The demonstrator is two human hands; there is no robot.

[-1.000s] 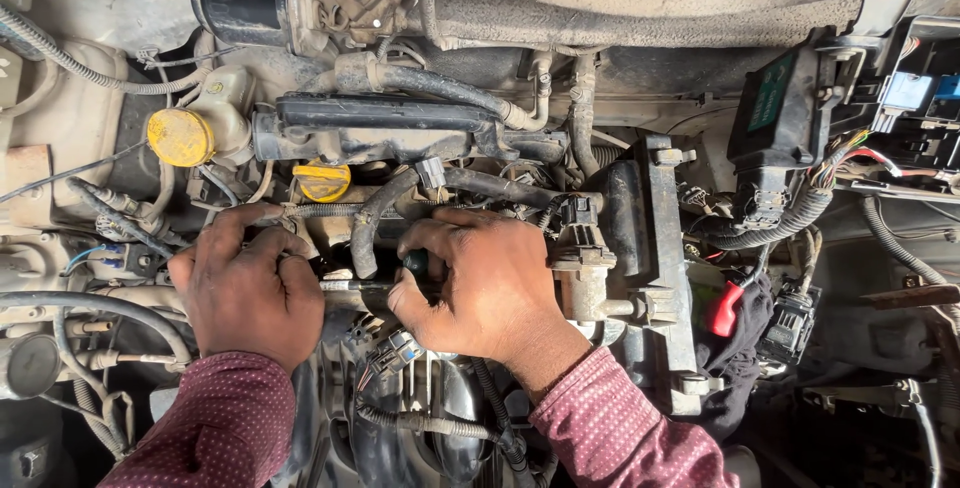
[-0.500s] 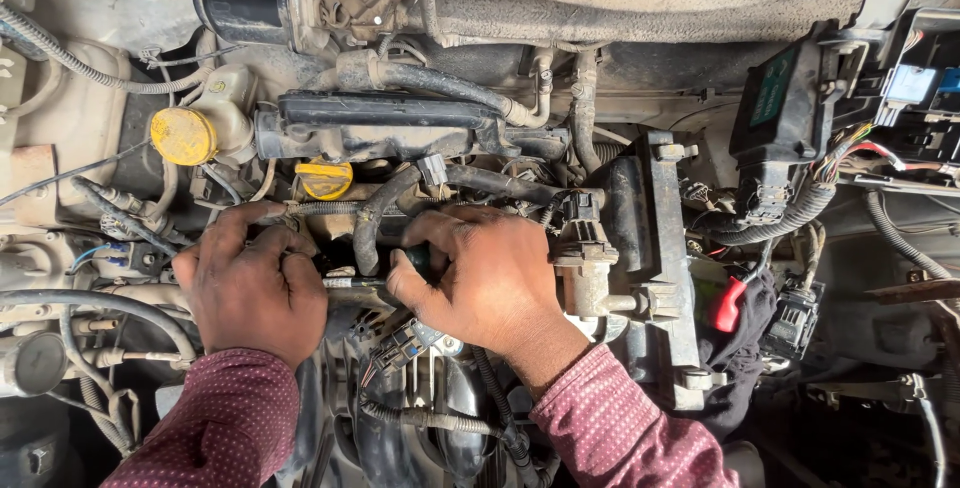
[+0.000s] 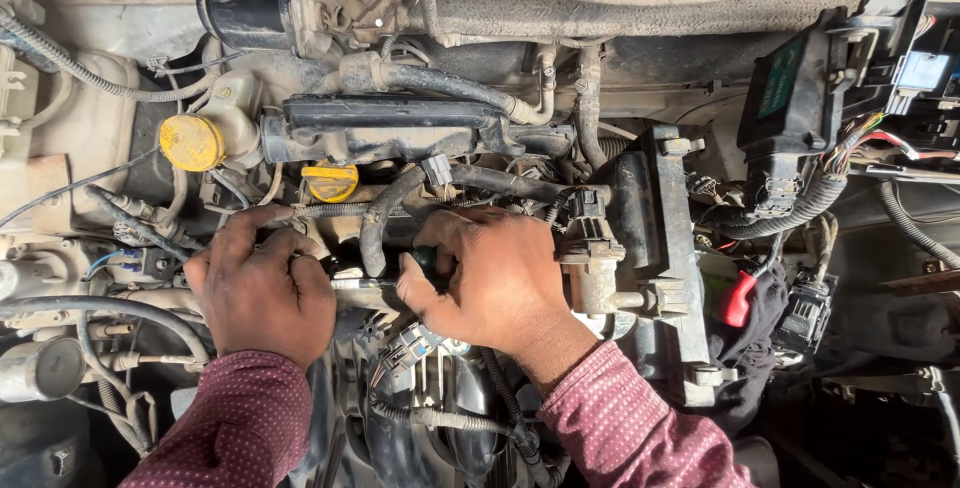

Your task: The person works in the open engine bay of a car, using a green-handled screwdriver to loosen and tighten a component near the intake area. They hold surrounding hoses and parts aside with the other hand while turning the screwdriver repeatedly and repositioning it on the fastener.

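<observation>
I look down into an open engine bay. My left hand (image 3: 262, 293) lies palm down on the engine, fingers curled over a black hose (image 3: 372, 233) and closed on the left end of a silvery metal bar (image 3: 365, 294). My right hand (image 3: 495, 288) sits just to its right, closed around a dark tool handle (image 3: 426, 260) whose tip is hidden. The two hands nearly touch over the bar. Both sleeves are maroon with fine dots.
Two yellow caps, one on a reservoir (image 3: 192, 142) and a smaller one (image 3: 330, 183), sit behind my hands. A black electrical box with a wiring loom (image 3: 785, 108) is at right, a red clip (image 3: 740, 300) below it. A grey connector (image 3: 410, 346) and hoses crowd the front.
Both hands stay on the same spot over the bar. The right hand's fingers shift slightly on the handle, and the whole view has drifted a little downward.
</observation>
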